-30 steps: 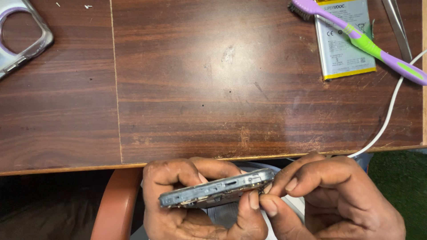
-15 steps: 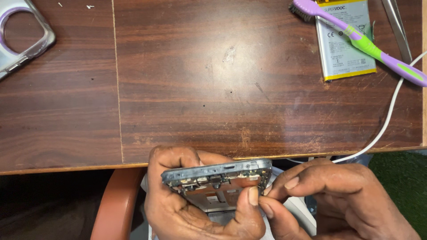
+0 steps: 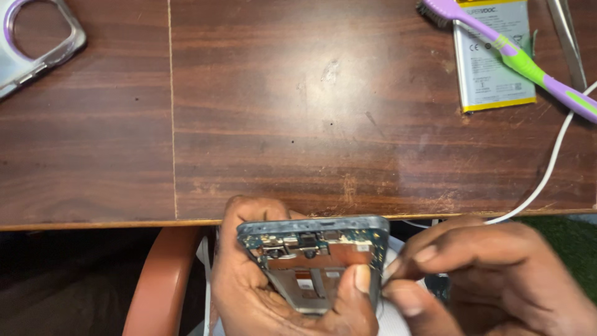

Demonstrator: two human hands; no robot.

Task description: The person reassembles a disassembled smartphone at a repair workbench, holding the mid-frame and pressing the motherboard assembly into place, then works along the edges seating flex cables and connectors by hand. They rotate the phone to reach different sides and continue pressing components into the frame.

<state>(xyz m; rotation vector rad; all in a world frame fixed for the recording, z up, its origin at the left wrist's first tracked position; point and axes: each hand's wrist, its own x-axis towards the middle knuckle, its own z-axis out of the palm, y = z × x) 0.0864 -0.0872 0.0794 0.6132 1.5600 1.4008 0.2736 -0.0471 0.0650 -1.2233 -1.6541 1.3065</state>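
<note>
Below the brown wooden desk (image 3: pixel 311 124) edge, the left hand (image 3: pixel 261 292) cradles an opened grey phone frame (image 3: pixel 314 261), while the right hand (image 3: pixel 491 280) fingers (image 3: pixel 404 295) pinch, seemingly, at its right side.

Right hand (image 3: pixel 497 280) fingertips perhaps blurred.

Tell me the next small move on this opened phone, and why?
Probably keep the left hand steady and let the right hand work its fingertips along the opened phone at its right edge. The phone's back is off with the board exposed, the left thumb braces the frame, and the right fingertips already pinch at that edge. What they grip is too small to tell.
</note>
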